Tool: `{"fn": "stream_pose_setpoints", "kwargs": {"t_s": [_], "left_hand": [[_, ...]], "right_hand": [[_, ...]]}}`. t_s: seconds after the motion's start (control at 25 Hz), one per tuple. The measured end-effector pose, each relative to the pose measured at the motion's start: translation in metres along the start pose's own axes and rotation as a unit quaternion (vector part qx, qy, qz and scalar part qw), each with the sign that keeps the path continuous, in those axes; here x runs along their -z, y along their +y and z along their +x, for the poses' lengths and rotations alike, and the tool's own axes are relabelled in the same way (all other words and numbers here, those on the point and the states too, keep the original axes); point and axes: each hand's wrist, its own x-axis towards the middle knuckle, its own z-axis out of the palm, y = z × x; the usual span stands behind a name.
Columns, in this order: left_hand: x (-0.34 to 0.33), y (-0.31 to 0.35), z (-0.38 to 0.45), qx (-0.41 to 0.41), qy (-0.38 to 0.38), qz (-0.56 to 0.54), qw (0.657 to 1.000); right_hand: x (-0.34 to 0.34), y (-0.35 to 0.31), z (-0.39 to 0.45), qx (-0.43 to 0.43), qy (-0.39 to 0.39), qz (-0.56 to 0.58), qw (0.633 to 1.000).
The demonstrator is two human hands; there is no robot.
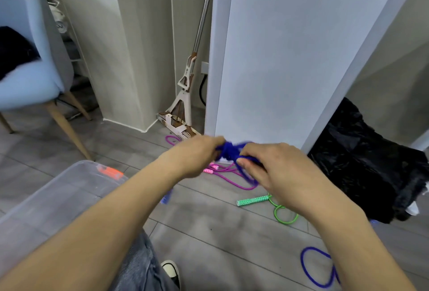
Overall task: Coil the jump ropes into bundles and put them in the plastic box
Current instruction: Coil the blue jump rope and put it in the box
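Note:
Both hands hold a blue jump rope (pixel 229 151), bunched into a bundle in the air in front of me. My left hand (pixel 197 153) grips its left side and my right hand (pixel 269 165) grips its right side, with a strand running under my thumb. A blue handle (pixel 167 196) dangles below my left forearm, blurred. A purple rope with pink handles (pixel 228 174) lies on the floor beyond my hands. Right of it lies a green rope (pixel 282 211) with a green handle (pixel 251 200). The clear plastic box (pixel 46 200) with an orange latch (pixel 110 172) stands at the lower left.
Another blue loop (pixel 312 267) lies on the floor at the lower right. A black plastic bag (pixel 371 170) sits at the right beside a white cabinet (pixel 290 58). A mop (pixel 185 95) leans in the corner. A light blue chair (pixel 30 70) stands at the left. My shoe (pixel 171 272) shows at the bottom.

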Motion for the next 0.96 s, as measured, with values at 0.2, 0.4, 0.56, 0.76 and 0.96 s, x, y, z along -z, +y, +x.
{"fn": "stream_pose_setpoints", "kwargs": {"t_s": [0.2, 0.4, 0.56, 0.76, 0.96], "left_hand": [[-0.001, 0.036, -0.023, -0.179, -0.195, -0.185, 0.946], [0.014, 0.044, -0.029, -0.167, -0.191, -0.531, 0.809], [0.012, 0.037, -0.01, -0.003, -0.034, -0.701, 0.712], [0.003, 0.026, -0.002, 0.103, 0.031, -0.616, 0.781], [0.017, 0.001, 0.007, 0.174, 0.126, -0.683, 0.698]], "right_hand": [[0.008, 0.034, -0.003, -0.088, 0.077, 0.288, 0.95], [-0.011, 0.067, 0.0, -0.178, 0.033, 0.554, 0.813], [-0.02, 0.046, 0.004, -0.171, -0.041, 0.52, 0.836], [-0.012, 0.04, -0.004, -0.192, -0.148, 0.476, 0.845], [0.012, 0.053, -0.023, -0.21, -0.183, 0.554, 0.784]]}}
